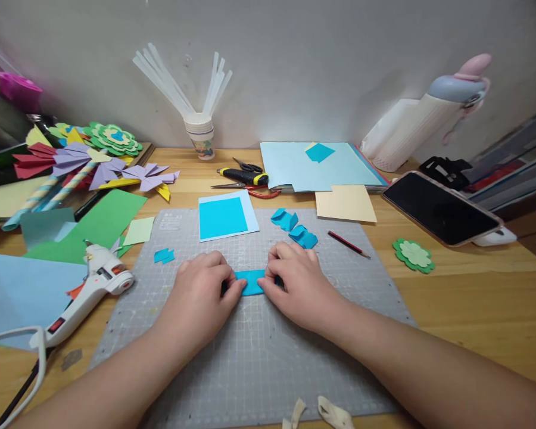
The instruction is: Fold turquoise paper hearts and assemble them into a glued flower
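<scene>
A small folded strip of blue paper (252, 281) lies on the grey cutting mat (259, 351). My left hand (203, 295) pinches its left end with curled fingers. My right hand (297, 283) presses and pinches its right end. Just beyond my right hand lie two folded blue paper pieces (295, 227). A blue square on a pale sheet (226, 217) rests at the mat's far edge, and a tiny blue scrap (164, 255) lies left of my left hand.
A white glue gun (87, 292) with its cord lies at the mat's left. Scissors (245, 177), a red pencil (348, 243), a phone on a stand (440, 208), a green paper flower (413, 255), a cup of glue sticks (201, 134) and paper crafts (93, 161) surround the mat.
</scene>
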`<state>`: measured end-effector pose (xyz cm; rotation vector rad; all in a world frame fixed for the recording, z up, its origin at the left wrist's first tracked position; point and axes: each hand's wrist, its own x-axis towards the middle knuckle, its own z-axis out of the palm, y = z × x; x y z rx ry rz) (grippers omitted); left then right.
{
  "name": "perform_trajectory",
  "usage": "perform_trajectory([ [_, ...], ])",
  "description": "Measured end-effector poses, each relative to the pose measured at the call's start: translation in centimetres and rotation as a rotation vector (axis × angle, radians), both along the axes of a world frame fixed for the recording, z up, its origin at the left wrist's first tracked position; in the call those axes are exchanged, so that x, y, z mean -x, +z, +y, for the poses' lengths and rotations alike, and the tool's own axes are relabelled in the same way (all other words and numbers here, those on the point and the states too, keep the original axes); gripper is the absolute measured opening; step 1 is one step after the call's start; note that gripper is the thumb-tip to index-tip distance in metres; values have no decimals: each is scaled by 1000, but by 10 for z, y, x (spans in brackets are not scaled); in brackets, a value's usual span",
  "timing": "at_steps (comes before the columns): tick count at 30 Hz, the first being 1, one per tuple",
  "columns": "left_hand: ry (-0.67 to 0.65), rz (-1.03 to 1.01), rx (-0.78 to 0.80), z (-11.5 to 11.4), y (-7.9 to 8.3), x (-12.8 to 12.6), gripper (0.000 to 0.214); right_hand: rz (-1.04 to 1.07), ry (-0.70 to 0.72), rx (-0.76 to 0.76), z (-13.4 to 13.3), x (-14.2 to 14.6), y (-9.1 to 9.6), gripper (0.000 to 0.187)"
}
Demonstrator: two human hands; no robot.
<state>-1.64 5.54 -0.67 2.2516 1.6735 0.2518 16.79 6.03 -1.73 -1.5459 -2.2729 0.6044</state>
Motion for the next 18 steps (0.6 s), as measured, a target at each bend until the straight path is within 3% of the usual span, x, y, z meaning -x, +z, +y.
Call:
perform_trajectory([
  [18,6,-17,-24,2,0,-2,24,6,-25,26,2,3,1,22],
])
